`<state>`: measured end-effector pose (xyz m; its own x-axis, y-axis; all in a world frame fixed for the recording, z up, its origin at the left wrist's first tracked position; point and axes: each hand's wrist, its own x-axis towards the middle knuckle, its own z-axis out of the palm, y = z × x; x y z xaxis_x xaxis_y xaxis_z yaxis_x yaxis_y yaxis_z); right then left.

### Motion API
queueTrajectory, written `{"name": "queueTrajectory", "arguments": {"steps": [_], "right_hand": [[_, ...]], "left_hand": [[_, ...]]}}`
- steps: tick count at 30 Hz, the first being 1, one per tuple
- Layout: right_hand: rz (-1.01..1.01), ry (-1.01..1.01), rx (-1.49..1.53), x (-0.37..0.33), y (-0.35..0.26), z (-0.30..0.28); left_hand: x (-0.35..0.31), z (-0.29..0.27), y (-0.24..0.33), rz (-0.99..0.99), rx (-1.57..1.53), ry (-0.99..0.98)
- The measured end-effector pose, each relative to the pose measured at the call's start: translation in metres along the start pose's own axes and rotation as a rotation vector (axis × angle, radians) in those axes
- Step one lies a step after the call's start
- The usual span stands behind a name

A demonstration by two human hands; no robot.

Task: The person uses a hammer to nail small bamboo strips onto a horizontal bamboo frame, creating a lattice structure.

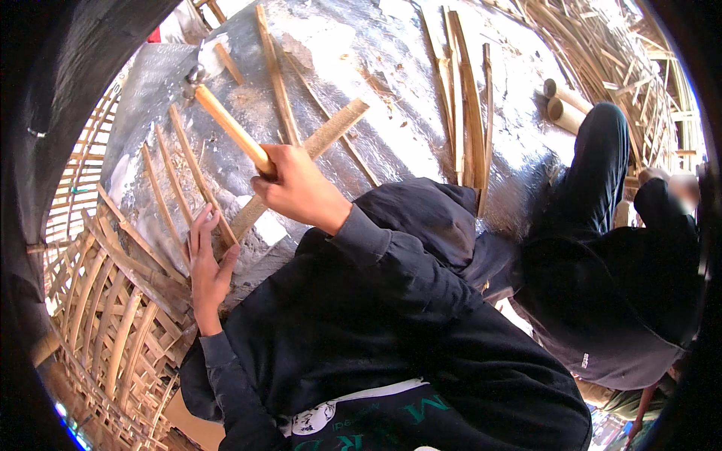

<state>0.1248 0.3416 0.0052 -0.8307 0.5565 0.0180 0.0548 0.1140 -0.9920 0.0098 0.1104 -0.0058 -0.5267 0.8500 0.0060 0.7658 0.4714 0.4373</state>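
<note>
My right hand (297,184) is closed round the wooden handle of a hammer (229,124). The hammer's dark metal head points to the upper left, raised over the ground. Lower and to the left, my left hand (209,263) has its fingers and thumb around the near end of a bamboo strip (197,165). Thinner bamboo strips (171,180) lie side by side just left of it. A thick bamboo pole (331,129) lies slantwise under my right hand, and its lower end reaches close to my left hand.
Woven bamboo baskets (113,331) stand at the lower left. Long bamboo strips (462,98) lie at upper centre, and short bamboo tubes (568,113) at the right. A heap of split bamboo (602,52) fills the upper right. Another person in dark clothes (602,286) sits close on my right.
</note>
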Motion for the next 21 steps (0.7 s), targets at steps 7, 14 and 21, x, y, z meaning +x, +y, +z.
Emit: {"name": "queueTrajectory", "arguments": {"steps": [7, 14, 21], "right_hand": [[0.091, -0.063, -0.012, 0.000, 0.000, -0.002], [0.147, -0.031, -0.088, -0.001, 0.008, 0.000], [0.352, -0.076, 0.079, -0.016, 0.018, 0.014]], "left_hand": [[-0.003, -0.002, -0.005, -0.042, 0.035, 0.017], [-0.004, -0.007, -0.008, -0.054, -0.005, -0.025], [-0.008, -0.008, -0.007, -0.014, -0.029, 0.046]]}}
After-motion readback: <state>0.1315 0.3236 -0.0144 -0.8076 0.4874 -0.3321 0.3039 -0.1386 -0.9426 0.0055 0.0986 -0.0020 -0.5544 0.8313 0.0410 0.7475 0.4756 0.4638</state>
